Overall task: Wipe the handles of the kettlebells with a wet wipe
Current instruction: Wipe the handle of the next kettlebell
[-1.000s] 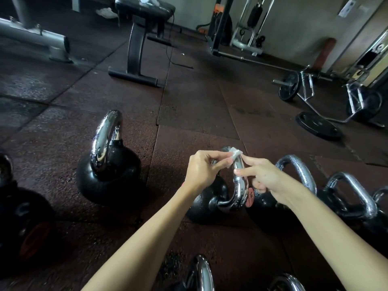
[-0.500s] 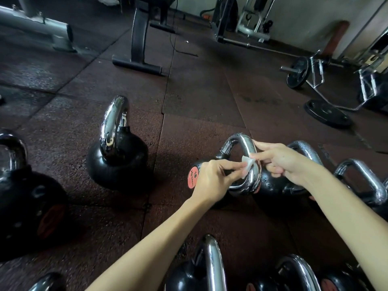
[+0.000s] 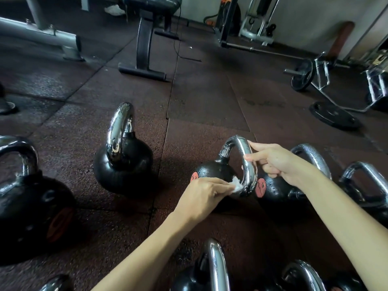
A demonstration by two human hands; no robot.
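1. The floor (image 3: 199,97) is laid with dark reddish-brown rubber tiles, with seams showing between them.
2. On its near part stand a large kettlebell (image 3: 31,211) at the left, a second kettlebell (image 3: 123,164) beside it, a middle kettlebell (image 3: 210,171), and a right-hand kettlebell (image 3: 277,190) just beside that.
3. Farther off, a bench foot (image 3: 142,72) rests mid-floor. A grey machine frame (image 3: 42,38) stands toward the far left corner, and a weight plate (image 3: 333,116) lies flat toward the right edge.

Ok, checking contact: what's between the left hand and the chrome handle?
The white wet wipe, pressed by the left hand against the handle; the head view shows it.
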